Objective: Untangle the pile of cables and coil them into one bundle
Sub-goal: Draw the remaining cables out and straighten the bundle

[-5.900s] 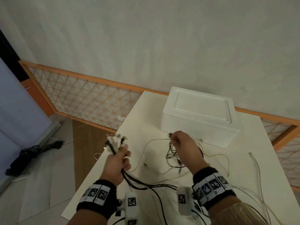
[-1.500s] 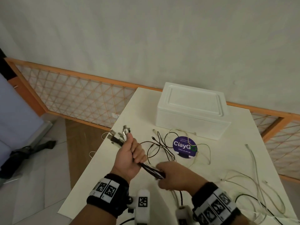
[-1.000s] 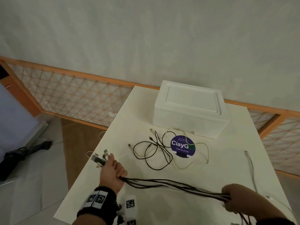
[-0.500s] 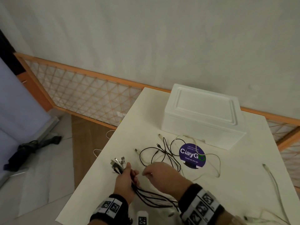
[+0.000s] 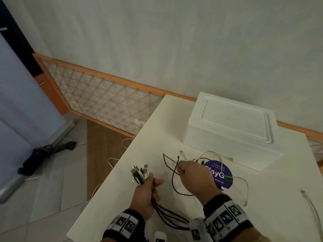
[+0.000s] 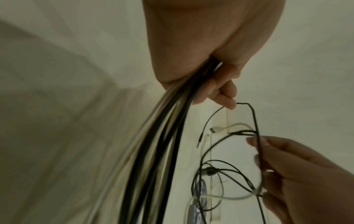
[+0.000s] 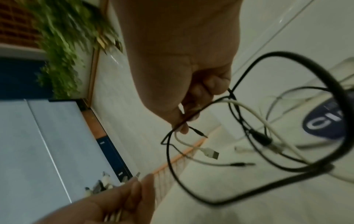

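My left hand (image 5: 148,187) grips a bundle of black and white cables (image 5: 139,173) just below their plugs; the cords (image 6: 162,144) trail down toward my body. A step to the right, my right hand (image 5: 183,170) pinches a thin black cable (image 5: 173,179) together with a white one (image 7: 247,112), lifted out of the loose tangle (image 7: 264,139) lying on the white table (image 5: 262,206). The thin black cable's jack end (image 7: 199,131) sticks out past my right fingers. More of the tangle lies hidden behind my right hand.
A white foam box (image 5: 230,130) stands at the table's back. A round purple sticker (image 5: 222,173) lies under the tangle. Another white cable (image 5: 311,206) runs along the right side. The table's left edge (image 5: 111,173) drops to the floor beside an orange lattice fence (image 5: 104,98).
My right hand slid along the held cords out to the right, came back, and now pinches cables from the tangle. My left hand kept its grip on the bundle throughout.
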Available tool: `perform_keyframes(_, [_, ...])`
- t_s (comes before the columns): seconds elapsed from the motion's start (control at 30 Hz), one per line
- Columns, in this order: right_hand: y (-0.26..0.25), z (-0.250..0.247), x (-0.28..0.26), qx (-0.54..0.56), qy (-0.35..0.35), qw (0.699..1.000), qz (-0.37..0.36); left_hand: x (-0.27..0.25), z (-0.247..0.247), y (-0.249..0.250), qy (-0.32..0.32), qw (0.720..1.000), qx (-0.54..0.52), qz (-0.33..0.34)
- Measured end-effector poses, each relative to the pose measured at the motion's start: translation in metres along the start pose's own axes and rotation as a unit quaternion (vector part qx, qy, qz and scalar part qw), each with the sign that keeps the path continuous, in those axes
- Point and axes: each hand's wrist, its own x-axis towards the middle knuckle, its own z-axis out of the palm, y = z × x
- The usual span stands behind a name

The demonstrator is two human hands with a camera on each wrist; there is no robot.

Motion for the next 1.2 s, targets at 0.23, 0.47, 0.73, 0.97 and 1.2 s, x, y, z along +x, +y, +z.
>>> perform_keyframes(0.23, [0.006,-0.038,-0.021,-0.029,-0.030,0.999,-0.010,-0.020,0.033,0.009,-0.153,0.987,-0.037,0.041])
perform_keyframes(0.47, [0.003,-0.052,-0.036,0.275,0.040,0.960,0.036,-0.018,0.038,0.007,-0.107,0.993,0.012,0.041])
perform_keyframes(0.73, [-0.008,-0.041,-0.046,0.191,0.041,0.979,-0.058,-0.036,0.042,0.010,-0.175,0.983,-0.029,0.042])
perform_keyframes(0.97, [0.017,-0.015,-0.053,0.039,-0.017,0.999,0.005,-0.038,0.041,0.032,-0.048,0.992,-0.059,0.096])
perform_keyframes(1.2, [0.102,-0.015,-0.058,0.075,0.020,0.982,0.174,-0.022,0.001,0.069,-0.035,0.959,-0.248,0.134])
